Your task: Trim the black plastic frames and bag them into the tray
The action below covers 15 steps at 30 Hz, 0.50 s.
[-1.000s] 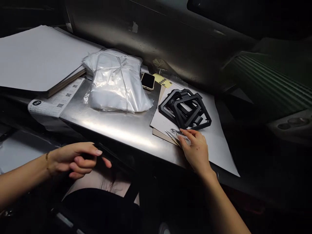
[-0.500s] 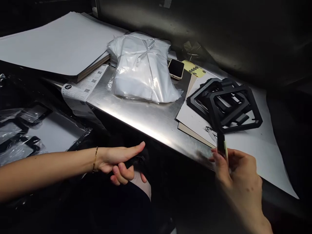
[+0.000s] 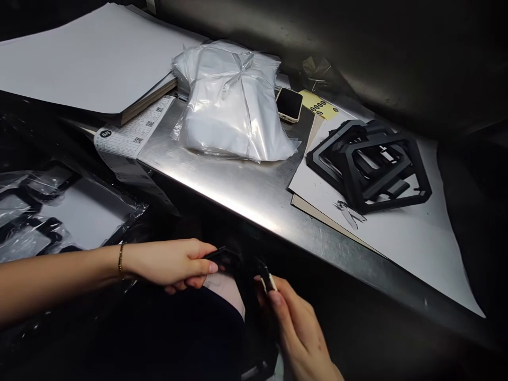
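Right of the white plastic bundle (image 3: 234, 106), black frames (image 3: 381, 200) lie on white paper (image 3: 416, 248); a yellow tag (image 3: 319, 104) shows black dots.

Left hand (image 3: 169, 263): It is closed around one end of the black frame.
Black frame (image 3: 224, 259): It is thin, dark and has a hole. It sticks out past the left fingers, toward the right hand.
Right hand (image 3: 297, 328): It pinches the small stick.
Small stick (image 3: 268, 280): It is black and white and pokes up above the right fingers (image 3: 273, 297).

Head-worn view looks down at right hand (image 3: 297, 328).
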{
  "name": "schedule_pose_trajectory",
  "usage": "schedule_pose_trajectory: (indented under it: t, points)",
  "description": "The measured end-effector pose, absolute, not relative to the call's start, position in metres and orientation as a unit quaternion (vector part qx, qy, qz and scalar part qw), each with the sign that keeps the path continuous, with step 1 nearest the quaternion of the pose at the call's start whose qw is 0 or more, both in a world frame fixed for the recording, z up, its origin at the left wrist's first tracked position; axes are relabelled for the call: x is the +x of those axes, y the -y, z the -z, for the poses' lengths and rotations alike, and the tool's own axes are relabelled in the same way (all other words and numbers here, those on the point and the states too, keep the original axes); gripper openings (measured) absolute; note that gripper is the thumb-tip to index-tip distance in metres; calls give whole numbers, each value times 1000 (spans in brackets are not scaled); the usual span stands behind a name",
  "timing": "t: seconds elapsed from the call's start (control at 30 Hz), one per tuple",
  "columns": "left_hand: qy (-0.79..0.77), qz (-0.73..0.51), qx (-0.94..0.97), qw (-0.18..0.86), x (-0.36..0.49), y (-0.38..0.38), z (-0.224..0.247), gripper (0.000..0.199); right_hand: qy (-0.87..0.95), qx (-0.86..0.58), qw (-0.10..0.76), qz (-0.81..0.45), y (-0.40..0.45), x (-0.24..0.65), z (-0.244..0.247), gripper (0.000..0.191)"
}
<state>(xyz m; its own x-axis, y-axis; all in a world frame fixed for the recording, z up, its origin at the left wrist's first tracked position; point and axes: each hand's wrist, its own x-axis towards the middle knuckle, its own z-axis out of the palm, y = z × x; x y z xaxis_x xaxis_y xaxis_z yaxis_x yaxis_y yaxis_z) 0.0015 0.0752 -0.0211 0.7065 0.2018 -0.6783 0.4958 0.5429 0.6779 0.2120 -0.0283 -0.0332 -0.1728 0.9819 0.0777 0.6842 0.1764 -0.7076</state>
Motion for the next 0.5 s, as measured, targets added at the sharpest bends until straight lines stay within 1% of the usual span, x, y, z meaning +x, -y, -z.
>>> schedule_pose_trajectory:
  t: [0.07,0.1,0.17,0.23,0.27,0.33,0.4,0.5]
  points:
    - [-380,124,474,785,2,-79,15,19,749,-556,269,-242,23,221,21,26]
    - [-384,137,475,780,3,-80,13,20,777,-543,242,-207,22,225,15,31]
    - [-389,157,481,770,5,-80,11,19,843,-508,147,-102,20,230,3,40]
    - [-390,167,490,761,7,-76,11,17,885,-464,51,2,20,228,-6,40]
    - [-390,172,495,757,8,-74,11,16,894,-445,28,38,21,225,-8,39]
    - [-392,181,505,748,8,-71,11,16,904,-419,17,82,21,218,-10,37]
    - [-395,188,511,740,8,-69,11,17,904,-414,24,108,20,211,-10,37]
    - [-400,190,518,732,8,-69,10,19,900,-418,22,119,19,208,-10,36]
